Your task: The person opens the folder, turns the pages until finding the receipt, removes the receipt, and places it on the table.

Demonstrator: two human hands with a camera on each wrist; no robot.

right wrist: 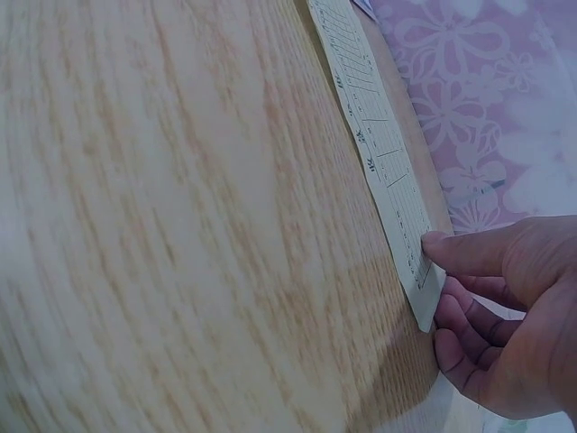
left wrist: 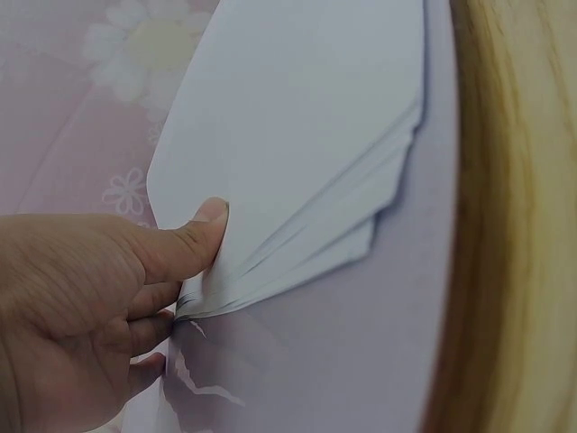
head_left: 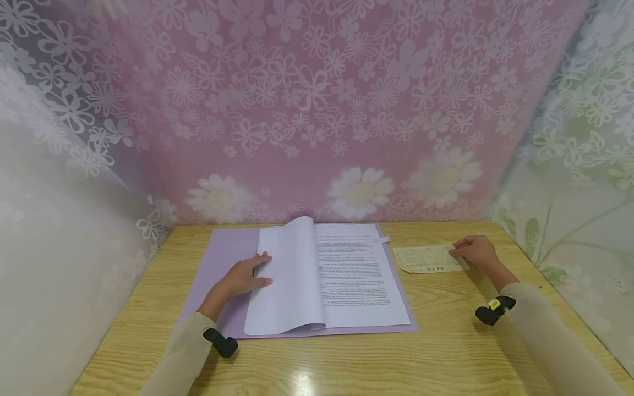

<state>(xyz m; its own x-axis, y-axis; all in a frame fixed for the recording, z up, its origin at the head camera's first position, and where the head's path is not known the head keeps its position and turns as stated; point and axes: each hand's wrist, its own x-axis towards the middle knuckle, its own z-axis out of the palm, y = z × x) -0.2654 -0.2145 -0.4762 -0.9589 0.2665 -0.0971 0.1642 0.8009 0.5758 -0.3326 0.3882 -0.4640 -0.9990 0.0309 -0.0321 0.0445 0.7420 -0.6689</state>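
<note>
A lilac folder [head_left: 224, 250] lies spread on the table, with a stack of papers in it. The white turned-over sheets [head_left: 287, 275] curve up at the fold, and a printed page [head_left: 353, 275] shows on the right. My left hand [head_left: 244, 276] holds the left edge of the turned sheets; the left wrist view shows its thumb [left wrist: 200, 236] on top and fanned sheet edges [left wrist: 315, 216]. To the right of the folder, my right hand [head_left: 476, 252] pinches the right end of a yellowish printed slip [head_left: 426, 259]. The thumb [right wrist: 460, 253] is over that slip's corner.
The wooden table [head_left: 317, 366] carries everything and extends in front of the folder. A pink flowered curtain [head_left: 297, 137] hangs at its back edge, with pale fabric on both sides. A small tab [head_left: 384, 240] sticks out of the folder's right side.
</note>
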